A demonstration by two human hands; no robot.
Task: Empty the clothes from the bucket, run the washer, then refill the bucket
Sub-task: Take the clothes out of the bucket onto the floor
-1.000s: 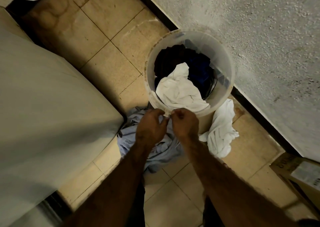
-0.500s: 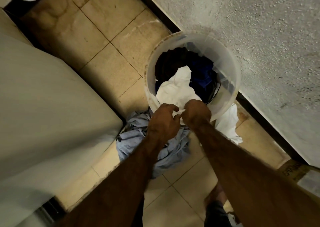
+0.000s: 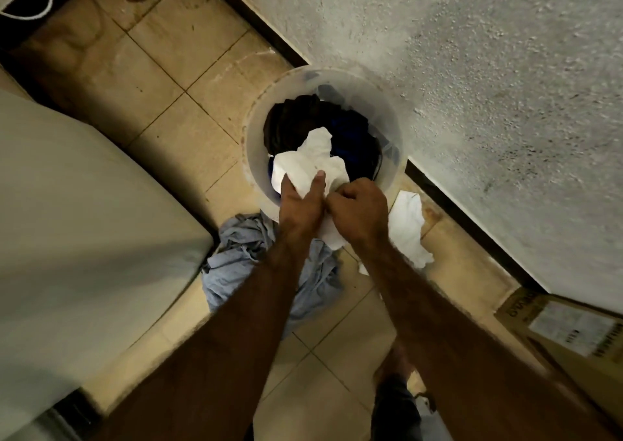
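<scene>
We see the bucket (image 3: 256,157) standing on the tiled floor (image 3: 161,79) at the floor's right edge, against the foot of the rough wall (image 3: 472,86); it holds dark clothes (image 3: 296,120) with a white garment (image 3: 310,164) on top, at the near side of the rim. Our left hand (image 3: 300,208) lies on that garment with two digits stretched out straight and cloth showing between them, so it presses and does not clench; our right hand (image 3: 360,211), just beside it, is curled tight round a fold of the same garment, which hangs out over the rim between the wrists. On the floor, touching the bucket's near side, lies a crumpled blue garment (image 3: 242,255); a white cloth (image 3: 408,228) lies by the wall; the washer (image 3: 84,221) fills the left edge, and a cardboard box (image 3: 566,332) sits at the right.
</scene>
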